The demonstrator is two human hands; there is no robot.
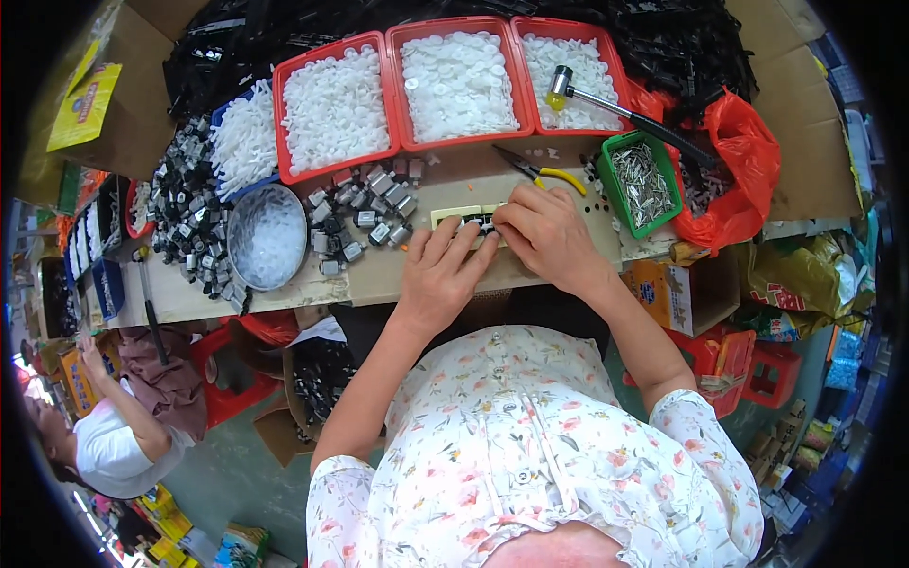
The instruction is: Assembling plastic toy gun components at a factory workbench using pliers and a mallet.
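Note:
A small brass-coloured block [441, 216] lies on the cardboard work surface in front of me, with a small black part [478, 223] set in it. My left hand [443, 273] comes from the left, its fingertips and thumb closed on the black part and block. On the right side of the same part, my right hand [551, 235] pinches with thumb and forefinger; whatever lies between those fingertips is hidden. Just beyond the right hand rest pliers [544, 174] with yellow-and-black handles. Loose metal-and-black pieces [365, 218] lie to the left of the block.
Red trays [393, 118] of white plastic parts line the far side. A hammer [615, 109] lies across the right one. A green tray [644, 185] of metal pins and a red bag [743, 151] stand right. A metal bowl [268, 237] is left, near another person [133, 426].

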